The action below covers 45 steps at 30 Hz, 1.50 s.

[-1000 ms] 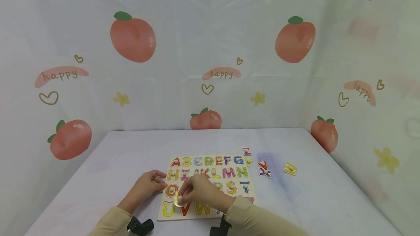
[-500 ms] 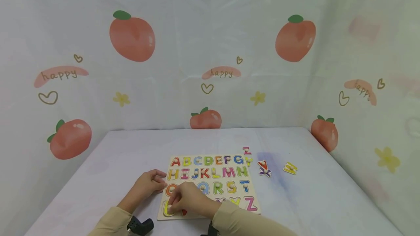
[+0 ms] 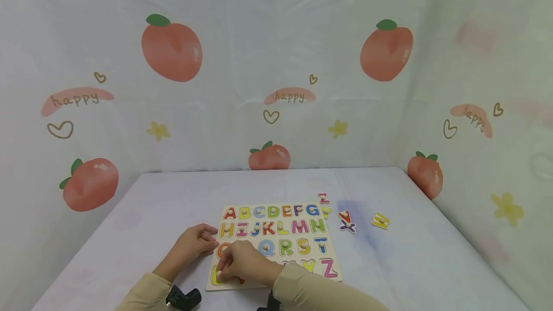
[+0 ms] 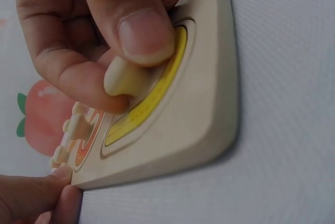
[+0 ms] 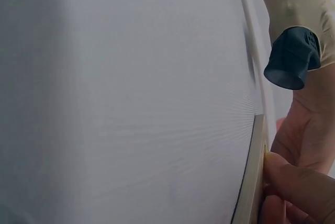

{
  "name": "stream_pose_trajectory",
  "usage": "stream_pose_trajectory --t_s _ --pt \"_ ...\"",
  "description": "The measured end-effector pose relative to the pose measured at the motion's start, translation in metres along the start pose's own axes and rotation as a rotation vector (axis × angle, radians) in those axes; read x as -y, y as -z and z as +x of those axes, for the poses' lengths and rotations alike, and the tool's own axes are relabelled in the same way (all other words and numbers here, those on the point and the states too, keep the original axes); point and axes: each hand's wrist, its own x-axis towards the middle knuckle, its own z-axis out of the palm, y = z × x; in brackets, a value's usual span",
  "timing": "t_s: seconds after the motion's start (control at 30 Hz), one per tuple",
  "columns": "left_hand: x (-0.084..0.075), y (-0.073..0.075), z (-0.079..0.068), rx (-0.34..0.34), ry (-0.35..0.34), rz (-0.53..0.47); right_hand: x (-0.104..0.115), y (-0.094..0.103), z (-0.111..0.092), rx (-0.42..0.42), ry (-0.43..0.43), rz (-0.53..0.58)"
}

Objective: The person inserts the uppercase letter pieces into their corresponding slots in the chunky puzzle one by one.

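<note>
My right hand (image 3: 246, 263) pinches the pale knob (image 4: 121, 80) of a yellow letter U piece (image 4: 157, 96) between thumb and fingers. The U lies at its outline in the near left corner of the wooden alphabet board (image 4: 201, 98). In the right wrist view, the right hand (image 5: 303, 192) shows at the board's edge, with most of the piece hidden. My left hand (image 3: 192, 246) rests on the table, its fingertips touching the board's left edge beside the orange O (image 4: 86, 135). Rows of knobbed letters from A to T fill much of the board; the right hand covers part of it.
Loose letter pieces lie beyond the board: a pink Z (image 3: 323, 198), a yellow Y (image 3: 326, 212) at its far right corner, a red V (image 3: 344, 216) touching a purple X (image 3: 347, 226), and a yellow W (image 3: 380, 221) farther right. A printed curtain (image 3: 224, 109) surrounds the white table (image 3: 173, 196).
My right hand has carried the U piece left and down across the board to the near left corner. The left hand has stayed at the board's edge.
</note>
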Motion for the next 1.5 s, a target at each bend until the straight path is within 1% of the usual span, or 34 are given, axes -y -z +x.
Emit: stream_pose_trajectory --t_s 0.27,0.4,0.5,0.6,0.73,0.87,1.0,1.13,1.23,1.27,1.37,1.5 --pt "0.0 0.001 -0.001 0.005 -0.003 -0.006 0.002 -0.001 -0.001 0.0 -0.009 -0.036" --pt "0.0 0.001 -0.001 0.007 -0.009 -0.017 0.0 0.0 -0.002 0.008 -0.011 -0.003" --pt "-0.001 0.0 -0.001 0.007 -0.01 -0.025 -0.003 0.006 -0.005 0.019 -0.011 0.042" --pt "-0.001 -0.001 0.0 0.006 -0.006 -0.031 -0.005 0.018 -0.009 0.007 -0.009 0.059" --pt "-0.001 0.0 -0.001 0.003 -0.005 -0.022 -0.008 0.044 -0.016 -0.059 -0.007 0.036" --pt "-0.002 0.0 -0.001 0.002 -0.002 -0.001 -0.019 0.079 -0.025 -0.134 -0.009 0.01" --pt "0.0 0.0 -0.001 0.003 0.005 0.006 -0.04 0.122 -0.031 -0.216 0.001 0.003" --pt "0.002 -0.001 0.001 0.0 0.007 -0.001 -0.064 0.164 -0.04 -0.32 0.024 0.032" --pt "0.003 -0.001 0.001 -0.005 0.011 -0.005 -0.082 0.191 -0.05 -0.402 0.032 0.042" --pt "0.003 -0.002 0.001 -0.004 0.01 -0.006 -0.088 0.198 -0.053 -0.423 0.019 0.045" --pt "0.002 -0.001 0.0 -0.005 0.006 -0.011 -0.103 0.217 -0.064 -0.482 -0.065 0.042" --pt "0.001 -0.001 0.0 0.0 0.001 -0.018 -0.122 0.233 -0.076 -0.526 -0.148 0.016"
